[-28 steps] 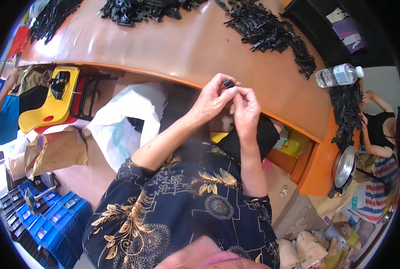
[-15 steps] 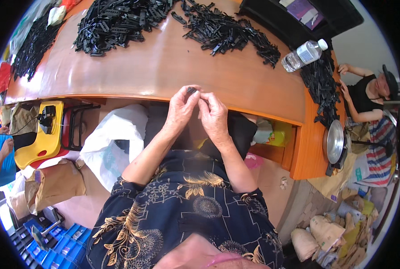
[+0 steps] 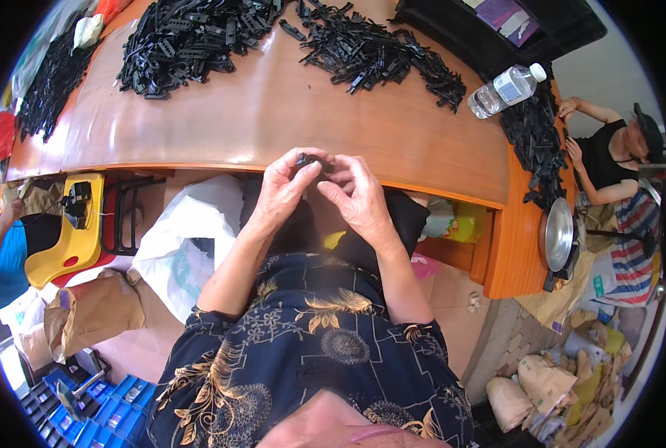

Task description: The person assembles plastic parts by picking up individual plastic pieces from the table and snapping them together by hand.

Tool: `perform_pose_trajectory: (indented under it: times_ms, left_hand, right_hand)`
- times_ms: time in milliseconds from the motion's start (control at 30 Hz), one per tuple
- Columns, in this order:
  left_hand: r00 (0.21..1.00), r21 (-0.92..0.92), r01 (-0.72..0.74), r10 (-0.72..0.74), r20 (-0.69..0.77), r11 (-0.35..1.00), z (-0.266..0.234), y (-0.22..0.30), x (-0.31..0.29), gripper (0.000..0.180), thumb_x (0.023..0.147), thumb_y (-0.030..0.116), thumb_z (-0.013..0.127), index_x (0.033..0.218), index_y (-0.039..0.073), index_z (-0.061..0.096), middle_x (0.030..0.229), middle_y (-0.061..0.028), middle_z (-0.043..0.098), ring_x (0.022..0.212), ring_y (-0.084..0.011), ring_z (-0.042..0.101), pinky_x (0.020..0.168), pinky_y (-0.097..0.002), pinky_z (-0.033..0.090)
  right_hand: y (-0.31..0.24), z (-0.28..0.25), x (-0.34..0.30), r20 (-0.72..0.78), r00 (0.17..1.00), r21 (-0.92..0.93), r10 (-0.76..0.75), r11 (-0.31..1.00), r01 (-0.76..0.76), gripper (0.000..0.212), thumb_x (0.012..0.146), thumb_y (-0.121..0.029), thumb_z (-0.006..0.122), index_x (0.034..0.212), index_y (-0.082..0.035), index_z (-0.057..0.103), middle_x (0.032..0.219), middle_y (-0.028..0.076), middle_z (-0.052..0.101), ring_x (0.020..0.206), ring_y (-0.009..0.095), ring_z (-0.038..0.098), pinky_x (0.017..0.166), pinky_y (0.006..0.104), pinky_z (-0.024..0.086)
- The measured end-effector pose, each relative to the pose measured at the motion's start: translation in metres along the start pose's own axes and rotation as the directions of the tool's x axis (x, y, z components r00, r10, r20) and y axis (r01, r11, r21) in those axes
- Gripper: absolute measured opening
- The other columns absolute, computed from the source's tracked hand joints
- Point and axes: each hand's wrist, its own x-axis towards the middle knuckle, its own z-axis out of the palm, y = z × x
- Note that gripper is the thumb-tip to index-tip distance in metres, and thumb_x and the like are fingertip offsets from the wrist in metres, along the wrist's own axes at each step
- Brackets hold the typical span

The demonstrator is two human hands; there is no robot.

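Between my two hands, at the table's front edge, is a small black plastic piece [image 3: 312,160]. My left hand [image 3: 286,183] pinches it between thumb and fingers. My right hand [image 3: 357,196] meets it from the other side, its fingers curled against the piece and its thumb apart from the left one. Much of the piece is covered by my fingers. Beyond my hands, on the wooden table [image 3: 221,127], lie a large heap of black plastic clips [image 3: 191,45] and a looser heap of similar black parts [image 3: 370,56].
More black parts lie at the far left [image 3: 53,82] and along the right end [image 3: 534,142]. A water bottle [image 3: 506,91] and a metal bowl [image 3: 558,235] are on the right. A white bag [image 3: 187,239] hangs below the table edge. A co-worker [image 3: 609,153] sits at right; another person [image 3: 4,246] is at left.
My right hand has opened its thumb away and shifted slightly down. More of the black piece shows between my hands. The person at the left has moved an arm.
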Motion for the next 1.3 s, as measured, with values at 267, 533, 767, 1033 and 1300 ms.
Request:
perform_pose_trajectory:
  times_ms: [267,533,767,1033,1300]
  left_hand:
    - [0.988,0.046,-0.127,0.122,0.094,0.991,0.001,0.009,0.002,0.021,0.093,0.009,0.059,0.112,-0.001,0.062,0.108,-0.0078,0.065,0.099,-0.0139,0.059,0.088,-0.0274,0.048]
    - [0.999,-0.032,0.017,-0.016,0.038,0.999,0.001,0.0,0.01,0.023,0.092,0.016,0.063,0.11,0.001,0.063,0.104,-0.0066,0.066,0.093,-0.0116,0.059,0.082,-0.0245,0.047]
    - [0.993,-0.127,0.011,0.005,0.121,0.992,0.019,0.0,0.031,0.021,0.094,0.018,0.059,0.109,0.003,0.059,0.111,-0.0065,0.063,0.102,-0.0121,0.057,0.086,-0.0279,0.045]
    - [0.972,0.212,-0.168,0.198,-0.126,0.963,-0.023,-0.005,0.069,0.018,0.1,0.016,0.047,0.095,0.0,0.051,0.099,-0.0142,0.067,0.088,-0.0176,0.065,0.081,-0.0297,0.052]
    - [0.98,0.286,-0.13,0.167,-0.11,0.949,-0.016,-0.01,0.071,0.012,0.099,0.012,0.048,0.095,0.001,0.049,0.09,-0.0107,0.069,0.08,-0.0109,0.06,0.072,-0.026,0.049]
  right_hand:
    - [0.007,0.011,0.003,0.301,0.939,0.612,0.164,0.723,-0.322,0.034,0.089,-0.009,0.068,0.117,0.005,0.055,0.093,0.007,0.063,0.08,0.008,0.061,0.07,0.0235,0.051]
    - [-0.002,0.002,0.009,0.146,0.973,0.436,0.177,0.872,-0.224,0.023,0.087,-0.012,0.07,0.1,0.004,0.059,0.079,0.008,0.06,0.065,0.012,0.059,0.057,0.0264,0.048]
    - [0.006,-0.005,0.018,0.004,0.998,0.194,0.069,0.979,-0.069,0.022,0.084,-0.016,0.073,0.082,0.0,0.058,0.069,0.01,0.057,0.055,0.02,0.053,0.053,0.0315,0.044]
    - [0.094,-0.109,0.133,-0.011,0.937,-0.605,-0.348,0.749,0.271,0.059,0.083,-0.046,0.066,0.127,-0.008,0.053,0.138,0.019,0.042,0.132,0.039,0.036,0.108,0.0501,0.032]
    - [0.184,-0.14,0.205,0.044,0.994,-0.824,-0.101,0.559,0.093,0.066,0.089,-0.058,0.053,0.137,-0.014,0.047,0.137,0.017,0.047,0.129,0.04,0.04,0.102,0.0502,0.035]
